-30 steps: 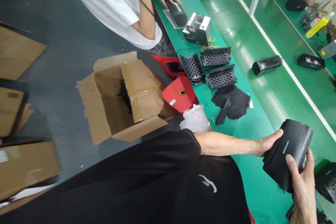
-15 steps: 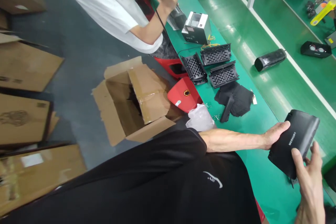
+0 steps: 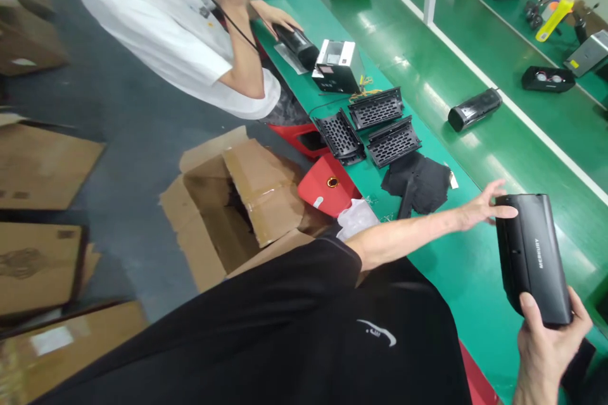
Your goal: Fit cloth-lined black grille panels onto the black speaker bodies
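Observation:
A black speaker (image 3: 539,247) marked MERKURY is held up at the right, above the table edge. My right hand (image 3: 548,342) grips its lower end, thumb on one side and fingers on the other. At the upper end, my left hand (image 3: 477,209) has its fingers spread. One finger of it lies over the speaker's corner; whether it presses there I cannot tell. Perforated black grille shells (image 3: 394,142) lie on the green table, beside a pile of black cloth-like sheets (image 3: 418,183).
A black-and-white device (image 3: 337,66) stands farther up the table, near a co-worker in a white shirt (image 3: 190,44) whose hand rests on another speaker (image 3: 297,44). Speakers such as this one (image 3: 475,109) lie on the green belt beyond. An open carton (image 3: 204,221) and red stool (image 3: 327,186) are at left.
The speaker has turned more upright. My right hand has shifted to its lower end, and my left hand has loosened with its fingers spread. The co-worker's hand now rests on a speaker.

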Demonstrator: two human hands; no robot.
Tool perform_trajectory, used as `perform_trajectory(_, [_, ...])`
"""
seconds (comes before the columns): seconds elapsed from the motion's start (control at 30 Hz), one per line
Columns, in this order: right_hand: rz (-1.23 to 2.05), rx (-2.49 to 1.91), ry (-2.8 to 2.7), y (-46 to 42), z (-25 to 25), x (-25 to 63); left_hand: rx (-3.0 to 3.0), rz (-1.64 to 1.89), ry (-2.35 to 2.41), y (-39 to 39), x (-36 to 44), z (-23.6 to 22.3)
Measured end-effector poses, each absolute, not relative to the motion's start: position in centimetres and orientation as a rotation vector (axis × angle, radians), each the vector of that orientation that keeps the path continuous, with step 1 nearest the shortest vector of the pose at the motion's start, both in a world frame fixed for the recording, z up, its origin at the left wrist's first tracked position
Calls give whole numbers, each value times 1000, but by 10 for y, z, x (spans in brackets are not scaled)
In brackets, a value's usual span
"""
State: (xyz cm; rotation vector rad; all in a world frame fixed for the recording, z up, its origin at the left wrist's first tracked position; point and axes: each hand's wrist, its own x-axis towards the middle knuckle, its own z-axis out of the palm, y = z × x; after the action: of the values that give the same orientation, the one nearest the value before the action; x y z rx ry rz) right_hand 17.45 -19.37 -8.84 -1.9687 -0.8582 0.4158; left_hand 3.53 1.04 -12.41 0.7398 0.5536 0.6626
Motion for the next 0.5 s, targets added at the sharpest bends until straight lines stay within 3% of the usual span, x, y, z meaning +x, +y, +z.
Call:
perform_trajectory(0.27, [514,-1987,-699,-208,-69,175,1178,528,308,51,9,-103])
perform_trajectory(0.5, [657,-1987,-831,-205,-49,193,952,647,342,30,3,-120])
